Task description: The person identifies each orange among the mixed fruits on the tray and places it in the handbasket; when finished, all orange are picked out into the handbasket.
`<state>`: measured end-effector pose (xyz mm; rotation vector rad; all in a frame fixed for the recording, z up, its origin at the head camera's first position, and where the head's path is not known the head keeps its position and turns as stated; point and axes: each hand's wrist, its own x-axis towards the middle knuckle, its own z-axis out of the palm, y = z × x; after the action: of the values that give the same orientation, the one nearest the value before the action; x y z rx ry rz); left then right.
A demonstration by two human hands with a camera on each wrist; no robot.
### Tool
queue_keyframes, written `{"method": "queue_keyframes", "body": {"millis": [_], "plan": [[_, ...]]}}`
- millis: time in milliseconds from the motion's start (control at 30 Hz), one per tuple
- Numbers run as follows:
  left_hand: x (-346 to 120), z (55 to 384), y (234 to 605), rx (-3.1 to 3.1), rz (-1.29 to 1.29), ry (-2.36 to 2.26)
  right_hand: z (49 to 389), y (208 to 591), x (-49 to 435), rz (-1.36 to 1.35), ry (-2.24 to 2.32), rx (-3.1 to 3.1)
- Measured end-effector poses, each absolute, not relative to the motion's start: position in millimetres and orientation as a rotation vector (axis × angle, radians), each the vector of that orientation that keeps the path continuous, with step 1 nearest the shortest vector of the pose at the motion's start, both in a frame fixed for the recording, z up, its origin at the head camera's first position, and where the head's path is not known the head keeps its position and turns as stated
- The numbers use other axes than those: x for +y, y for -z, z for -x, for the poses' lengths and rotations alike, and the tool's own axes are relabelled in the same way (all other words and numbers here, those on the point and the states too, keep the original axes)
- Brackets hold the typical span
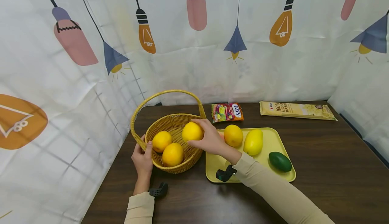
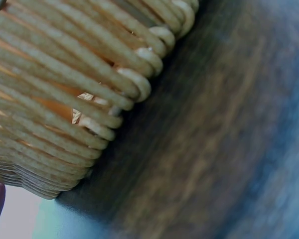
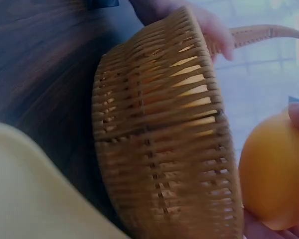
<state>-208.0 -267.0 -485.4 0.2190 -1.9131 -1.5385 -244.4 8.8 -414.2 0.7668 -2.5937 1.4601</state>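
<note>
Right sleeve (image 1: 281,192): over tray (image 1: 212,170); dipping could nudge green fruit (image 1: 280,162).
Right hand (image 1: 211,139): I pinch orange (image 1: 192,132); loosening could drop it.
Left hand (image 1: 143,159): I hold basket (image 1: 190,162); slackening could tip it.

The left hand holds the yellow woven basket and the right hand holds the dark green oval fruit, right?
Not the dark green oval fruit: the head view shows the right hand holding a round yellow-orange fruit. The left hand does hold the yellow woven basket.

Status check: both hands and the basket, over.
Left hand gripping basket by its handle. Right hand holding yellow fruit at basket's opening. Two similar fruits inside. No obstruction visible.
</note>
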Motion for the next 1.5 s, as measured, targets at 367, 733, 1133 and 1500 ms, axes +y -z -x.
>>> {"method": "queue_keyframes", "body": {"millis": [367, 733, 1133, 1500], "plan": [[-268.2, 210.3, 491.4, -1.936, -0.253, 1.422, 260.5, 425.8, -28.3, -0.531, -1.580, -2.618], [-267.2, 210.4, 494.7, -1.950, -0.270, 1.424, 274.9, 429.9, -48.6, -0.445, -1.510, -2.750], [-269.0, 209.3, 493.9, -1.955, -0.259, 1.418, 281.8, 433.2, -64.6, -0.368, -1.425, -2.852], [-251.4, 190.6, 458.5, -1.961, -0.227, 1.401, 287.2, 434.5, -68.6, -0.398, -1.353, -2.928]]}}
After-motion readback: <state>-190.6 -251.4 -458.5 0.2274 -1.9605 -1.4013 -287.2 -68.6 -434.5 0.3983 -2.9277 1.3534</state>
